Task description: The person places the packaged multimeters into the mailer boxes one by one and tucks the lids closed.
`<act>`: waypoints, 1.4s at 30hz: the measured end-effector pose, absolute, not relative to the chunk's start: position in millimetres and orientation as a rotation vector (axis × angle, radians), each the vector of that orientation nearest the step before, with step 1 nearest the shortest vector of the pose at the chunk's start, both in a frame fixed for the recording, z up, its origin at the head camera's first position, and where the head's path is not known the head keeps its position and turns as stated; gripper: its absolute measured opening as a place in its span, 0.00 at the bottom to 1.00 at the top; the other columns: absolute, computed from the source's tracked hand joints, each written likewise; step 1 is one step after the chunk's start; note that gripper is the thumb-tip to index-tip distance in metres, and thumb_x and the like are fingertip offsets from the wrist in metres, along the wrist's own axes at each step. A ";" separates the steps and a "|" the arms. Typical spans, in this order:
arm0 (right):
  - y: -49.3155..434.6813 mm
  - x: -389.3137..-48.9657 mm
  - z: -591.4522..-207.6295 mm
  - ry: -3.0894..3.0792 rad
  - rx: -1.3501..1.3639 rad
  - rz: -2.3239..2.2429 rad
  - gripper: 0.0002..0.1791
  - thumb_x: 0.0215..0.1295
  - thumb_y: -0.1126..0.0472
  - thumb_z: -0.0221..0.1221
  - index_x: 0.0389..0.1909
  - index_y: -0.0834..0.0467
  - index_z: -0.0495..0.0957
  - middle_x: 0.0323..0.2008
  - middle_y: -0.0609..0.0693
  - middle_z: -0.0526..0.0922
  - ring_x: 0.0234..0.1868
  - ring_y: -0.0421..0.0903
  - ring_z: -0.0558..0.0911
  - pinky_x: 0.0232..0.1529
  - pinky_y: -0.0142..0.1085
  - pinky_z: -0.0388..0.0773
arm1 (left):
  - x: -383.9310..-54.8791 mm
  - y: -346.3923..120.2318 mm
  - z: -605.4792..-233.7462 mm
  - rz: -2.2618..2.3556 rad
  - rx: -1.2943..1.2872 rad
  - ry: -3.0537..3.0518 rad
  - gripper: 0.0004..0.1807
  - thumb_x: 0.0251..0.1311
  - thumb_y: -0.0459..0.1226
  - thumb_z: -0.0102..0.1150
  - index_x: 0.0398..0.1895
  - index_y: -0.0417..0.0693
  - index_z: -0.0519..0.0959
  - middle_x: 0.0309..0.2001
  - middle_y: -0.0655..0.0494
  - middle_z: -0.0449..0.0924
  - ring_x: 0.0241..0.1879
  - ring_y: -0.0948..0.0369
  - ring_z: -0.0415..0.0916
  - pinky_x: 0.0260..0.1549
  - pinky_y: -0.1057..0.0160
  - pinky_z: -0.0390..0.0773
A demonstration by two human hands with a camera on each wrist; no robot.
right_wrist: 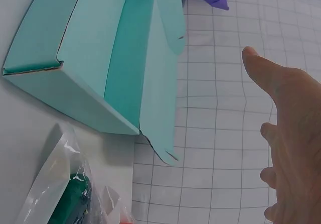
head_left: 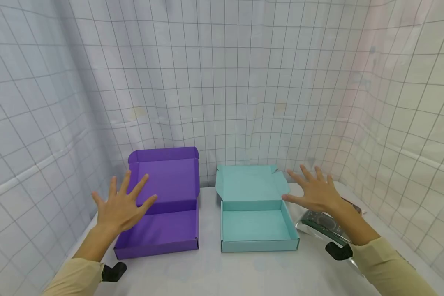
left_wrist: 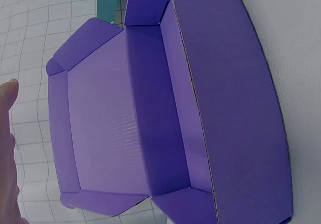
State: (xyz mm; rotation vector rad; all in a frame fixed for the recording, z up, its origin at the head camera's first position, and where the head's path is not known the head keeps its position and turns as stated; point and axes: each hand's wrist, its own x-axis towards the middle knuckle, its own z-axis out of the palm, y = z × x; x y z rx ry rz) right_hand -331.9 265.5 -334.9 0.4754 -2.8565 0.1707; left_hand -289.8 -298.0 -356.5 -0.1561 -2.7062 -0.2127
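Observation:
My left hand [head_left: 119, 209] is held up with its fingers spread, overlapping the left part of a purple cardboard box [head_left: 170, 230] in the head view. That box has its lid raised, and its inside shows bare in the left wrist view. To the right, a teal cardboard box [head_left: 259, 226] also has its lid up and nothing inside. My right hand [head_left: 314, 193] hovers with spread fingers near the right edge of the teal lid, holding nothing. Below the right forearm lies a clear plastic bag [right_wrist: 60, 184] with a dark green item [right_wrist: 72, 199] in it, partly hidden by the arm.
Both boxes stand side by side on a white table [head_left: 207, 271], with a narrow gap between them. A white grid-patterned curtain [head_left: 222, 82] hangs behind the table and along both sides. Black wrist mounts [head_left: 114, 272] sit at both cuffs.

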 end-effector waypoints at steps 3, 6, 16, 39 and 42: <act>271.5 -331.1 -336.9 -2.839 0.470 0.192 0.54 0.63 0.22 0.53 0.82 0.49 0.56 0.80 0.66 0.48 0.76 0.78 0.41 0.63 0.82 0.37 | -288.2 -302.3 -357.4 -0.213 -0.150 -2.712 0.45 0.71 0.71 0.38 0.85 0.68 0.46 0.82 0.38 0.33 0.75 0.26 0.29 0.53 0.12 0.24; 279.1 -331.0 -339.9 -2.812 0.477 0.223 0.53 0.63 0.23 0.55 0.81 0.49 0.58 0.80 0.66 0.50 0.75 0.79 0.43 0.61 0.83 0.39 | -286.6 -308.9 -358.8 -0.223 -0.142 -2.717 0.45 0.71 0.71 0.38 0.85 0.66 0.44 0.82 0.36 0.33 0.75 0.25 0.29 0.53 0.12 0.25; 315.3 -327.6 -348.9 -2.820 0.564 0.385 0.53 0.64 0.32 0.62 0.80 0.58 0.57 0.76 0.74 0.53 0.71 0.85 0.49 0.60 0.83 0.48 | -275.8 -325.4 -365.5 -0.429 -0.138 -2.769 0.46 0.74 0.67 0.40 0.86 0.60 0.42 0.81 0.32 0.31 0.74 0.24 0.27 0.51 0.10 0.30; 373.2 -309.7 -394.9 -2.833 0.637 0.774 0.53 0.59 0.44 0.72 0.78 0.62 0.58 0.70 0.73 0.66 0.63 0.76 0.70 0.46 0.75 0.74 | -262.2 -365.0 -407.8 -1.525 -0.102 -2.792 0.56 0.76 0.50 0.55 0.82 0.56 0.20 0.79 0.30 0.20 0.74 0.25 0.26 0.60 0.17 0.39; 379.9 -307.8 -402.7 -2.850 0.628 0.781 0.53 0.59 0.45 0.72 0.77 0.64 0.58 0.68 0.75 0.66 0.60 0.76 0.72 0.43 0.75 0.75 | -263.3 -368.2 -416.9 -1.630 -0.126 -2.743 0.56 0.75 0.45 0.57 0.82 0.54 0.21 0.79 0.28 0.23 0.74 0.24 0.27 0.62 0.18 0.39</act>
